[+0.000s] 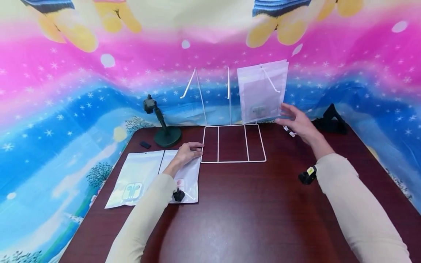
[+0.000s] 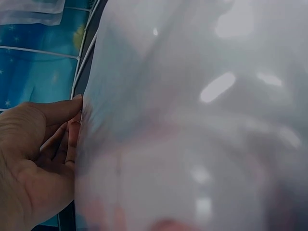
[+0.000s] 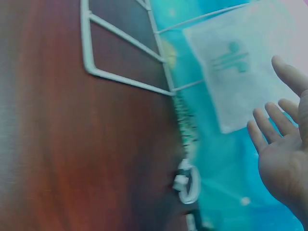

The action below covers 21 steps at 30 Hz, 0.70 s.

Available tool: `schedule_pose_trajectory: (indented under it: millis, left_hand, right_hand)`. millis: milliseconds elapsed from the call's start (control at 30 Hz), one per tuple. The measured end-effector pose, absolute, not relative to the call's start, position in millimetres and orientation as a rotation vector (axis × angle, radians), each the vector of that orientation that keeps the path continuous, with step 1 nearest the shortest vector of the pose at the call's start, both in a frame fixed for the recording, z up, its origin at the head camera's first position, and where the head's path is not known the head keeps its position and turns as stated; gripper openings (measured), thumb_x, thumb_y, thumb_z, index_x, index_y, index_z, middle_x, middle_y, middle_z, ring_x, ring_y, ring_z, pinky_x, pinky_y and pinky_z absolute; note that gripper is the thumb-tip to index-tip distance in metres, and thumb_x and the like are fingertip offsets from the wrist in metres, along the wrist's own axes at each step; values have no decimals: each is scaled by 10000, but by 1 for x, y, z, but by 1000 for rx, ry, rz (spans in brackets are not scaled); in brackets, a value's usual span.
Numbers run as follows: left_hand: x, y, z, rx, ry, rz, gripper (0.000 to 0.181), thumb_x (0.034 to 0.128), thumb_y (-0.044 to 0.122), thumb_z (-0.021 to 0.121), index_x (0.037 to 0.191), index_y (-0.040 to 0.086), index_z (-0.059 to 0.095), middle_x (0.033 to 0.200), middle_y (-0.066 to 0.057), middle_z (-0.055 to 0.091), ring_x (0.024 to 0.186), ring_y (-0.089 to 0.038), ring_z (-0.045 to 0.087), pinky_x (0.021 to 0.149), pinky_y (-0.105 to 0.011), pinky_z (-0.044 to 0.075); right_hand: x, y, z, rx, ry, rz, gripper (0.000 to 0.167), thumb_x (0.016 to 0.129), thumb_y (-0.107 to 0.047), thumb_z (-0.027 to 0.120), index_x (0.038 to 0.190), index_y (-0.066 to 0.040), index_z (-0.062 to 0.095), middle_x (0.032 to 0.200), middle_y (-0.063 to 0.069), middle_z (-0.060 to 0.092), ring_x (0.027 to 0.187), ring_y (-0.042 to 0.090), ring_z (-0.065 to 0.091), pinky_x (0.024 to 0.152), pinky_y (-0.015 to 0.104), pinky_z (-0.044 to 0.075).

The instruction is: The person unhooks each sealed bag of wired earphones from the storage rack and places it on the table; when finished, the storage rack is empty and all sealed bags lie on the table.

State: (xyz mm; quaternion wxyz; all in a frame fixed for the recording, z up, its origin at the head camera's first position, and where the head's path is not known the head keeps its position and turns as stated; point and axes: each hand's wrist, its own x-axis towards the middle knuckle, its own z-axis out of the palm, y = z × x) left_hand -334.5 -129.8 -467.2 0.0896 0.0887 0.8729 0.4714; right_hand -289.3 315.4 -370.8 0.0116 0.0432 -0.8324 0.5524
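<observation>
A white wire display rack (image 1: 233, 162) stands at the back of the table, its base lying flat and its hooks reaching forward. My left hand (image 1: 186, 153) pinches the left side of the rack's base with thumb and fingers. On the rack's right hook hangs a white zip bag (image 1: 254, 89) with earphones showing through near its bottom. Beside that bag's lower right edge, my right hand (image 1: 299, 126) is spread, holding nothing. Two more bags lie at the left: one with earphones (image 1: 133, 190), the other (image 1: 194, 175) partly under my left forearm. A translucent sheet (image 2: 192, 120) fills most of the left wrist view.
A black stand (image 1: 167, 136) stands on the back left of the brown table (image 1: 236, 212), a small black object (image 1: 145, 145) near it. A white cable (image 1: 289, 131) and a black holder (image 1: 330, 120) lie at the back right. A printed cloth (image 1: 210, 47) hangs behind.
</observation>
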Motion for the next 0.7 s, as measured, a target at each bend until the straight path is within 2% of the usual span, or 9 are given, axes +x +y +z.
schedule_pose_trajectory:
  millis: [167,400,600,700]
  left_hand:
    - [-334,-132,-466,274,2569,1390,385,956,68,745,1337,114,711,1150,-123,737,1154,-276,629,1062,-406,499]
    - [-334,-132,-466,303,2557,1358,395,964,106,747,1354,154,704,1199,-102,718,1187,-277,599,1139,-462,430]
    - [-333,-133,-464,287,2556,1365,401,956,98,753,1349,161,707,1206,-104,711,1192,-285,594,1142,-474,431]
    - [-333,-134,-464,273,2565,1360,401,954,99,756,1346,169,710,1204,-96,713,1192,-274,590,1142,-470,430]
  right_hand:
    - [-299,316,-341,33,-2525,1647,916,994,-345,719,1686,-221,131,1716,78,246,1561,314,253,1225,562,281]
    - [-310,319,-309,-64,-2427,1734,969,1004,-364,689,1684,-277,4,1743,-26,157,1597,201,155,1275,495,173]
    - [-313,319,-283,-42,-2459,1799,991,1015,-350,676,1677,-288,-60,1750,-32,119,1612,231,56,1276,550,51]
    - [-313,317,-276,-41,-2472,1843,982,1020,-345,671,1676,-298,-58,1747,-21,140,1612,243,51,1281,527,25]
